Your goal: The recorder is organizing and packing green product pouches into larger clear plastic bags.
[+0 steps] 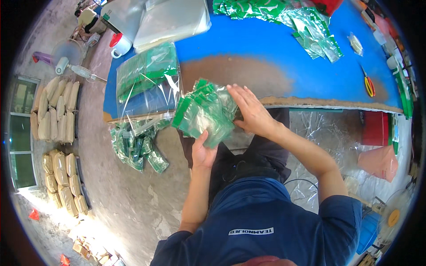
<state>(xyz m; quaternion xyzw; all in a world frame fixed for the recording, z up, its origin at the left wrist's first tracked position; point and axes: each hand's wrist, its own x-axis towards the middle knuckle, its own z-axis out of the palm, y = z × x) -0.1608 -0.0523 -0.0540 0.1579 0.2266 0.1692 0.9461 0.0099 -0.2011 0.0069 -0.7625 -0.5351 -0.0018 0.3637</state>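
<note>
You held a stack of small green and clear bags [205,113] in front of you, just at the near edge of the blue bench [266,48]. Your left hand [202,153] was closed around the lower end of the stack, with the thumb on top. Your right hand [250,111] lay flat and open against the right side of the stack, the fingers stretched out, as if you squared the bags together.

As far as I could judge, the work was somewhere in the middle. A large clear bag filled with green bags [148,82] lay on the left part of the bench, and this part looked finished. Another heap of green bags [135,144] hung below the bench edge at your left; I could not tell if it was packed or only waiting. At the far side of the bench a loose pile of green bags [288,17] was untouched, so quite much seemed to be left. A pile of empty clear bags [171,20] was lying at the far left, and scissors with yellow and red handles [368,84] were on the right part of the bench, well apart from both hands.
</note>
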